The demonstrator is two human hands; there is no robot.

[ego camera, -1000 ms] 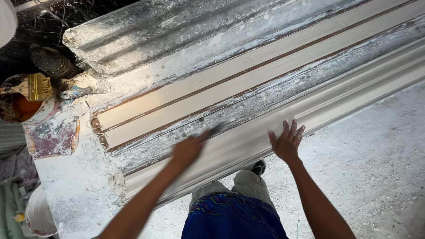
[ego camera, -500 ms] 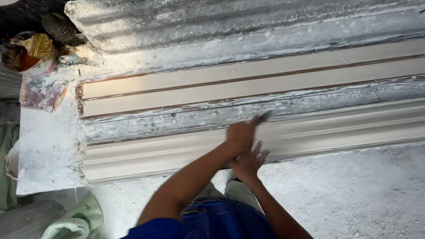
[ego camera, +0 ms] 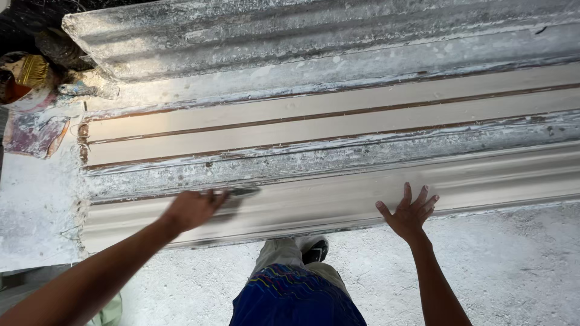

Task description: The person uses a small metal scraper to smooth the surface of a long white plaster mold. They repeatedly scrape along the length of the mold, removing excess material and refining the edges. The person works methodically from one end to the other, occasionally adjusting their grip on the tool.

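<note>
Left hand [ego camera: 192, 209] closed in a grip, arm stretched far from near left. Right hand [ego camera: 409, 212] flat, fingers spread, palm down, forearm extended from near right.

Long pale plaster moulding [ego camera: 338, 202], lying flat

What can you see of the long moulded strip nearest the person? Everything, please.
The moulded strip is a long, pale cream length of what looks like plaster or cement, with stepped, curved profiles along it. It lies flat, running from near the left edge of the bench out past the right of the frame, its surface smooth and possibly wet. The right hand rests open-palmed on its near edge; the left hand presses a small dark flat tool on its upper edge. Crusted white residue borders it.
</note>
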